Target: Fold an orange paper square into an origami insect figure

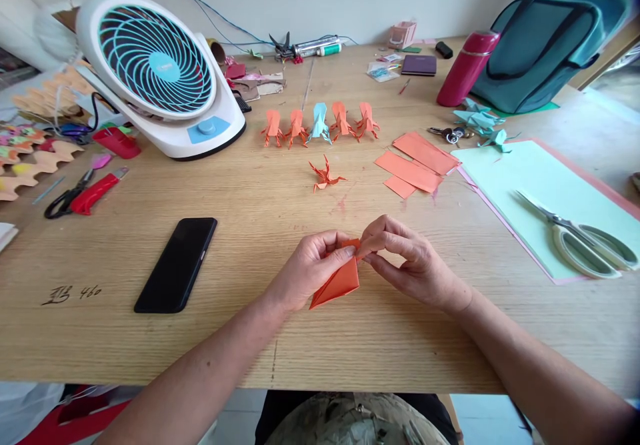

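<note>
My left hand (307,268) and my right hand (407,261) both pinch a folded orange paper piece (339,281) just above the wooden table (300,351). The piece comes to a point towards me, and my fingertips meet at its top edge. Farther back lies a finished orange origami figure (326,175). Behind it stands a row of folded figures (320,125), orange with one light blue among them.
A black phone (176,265) lies to the left. A white and teal fan (157,75) stands at the back left, with red-handled scissors (83,195) near it. Orange paper strips (415,161), green paper sheets (545,191) with large scissors (580,235), a red bottle (467,68) and a teal bag (545,45) are to the right.
</note>
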`<control>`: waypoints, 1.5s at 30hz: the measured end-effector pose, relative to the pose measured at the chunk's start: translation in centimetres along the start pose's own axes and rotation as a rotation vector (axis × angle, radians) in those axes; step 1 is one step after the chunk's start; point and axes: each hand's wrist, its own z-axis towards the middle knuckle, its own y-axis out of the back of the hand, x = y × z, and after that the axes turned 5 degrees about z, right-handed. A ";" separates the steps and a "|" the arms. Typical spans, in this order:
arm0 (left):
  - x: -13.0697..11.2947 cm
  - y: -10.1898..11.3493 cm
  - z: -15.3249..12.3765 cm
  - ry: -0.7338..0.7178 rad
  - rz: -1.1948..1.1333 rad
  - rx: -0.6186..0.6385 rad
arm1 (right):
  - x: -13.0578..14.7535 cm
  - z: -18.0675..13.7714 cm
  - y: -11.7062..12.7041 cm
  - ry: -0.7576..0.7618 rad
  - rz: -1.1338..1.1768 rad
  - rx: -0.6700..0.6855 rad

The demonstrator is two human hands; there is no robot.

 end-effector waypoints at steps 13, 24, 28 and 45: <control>-0.4 -0.3 0.1 0.064 0.057 -0.030 | -0.5 -0.1 0.7 -0.006 -0.005 0.043; -0.5 -1.0 -0.1 -0.051 0.104 -0.156 | -0.6 -0.6 -1.1 -0.336 0.364 -0.126; -0.6 -1.0 -0.2 -0.084 0.085 -0.190 | -0.8 -0.5 -1.1 -0.400 0.535 -0.131; -0.2 -0.3 -0.4 -0.071 -0.178 -0.021 | 0.0 -0.1 -1.1 -0.601 0.711 -0.079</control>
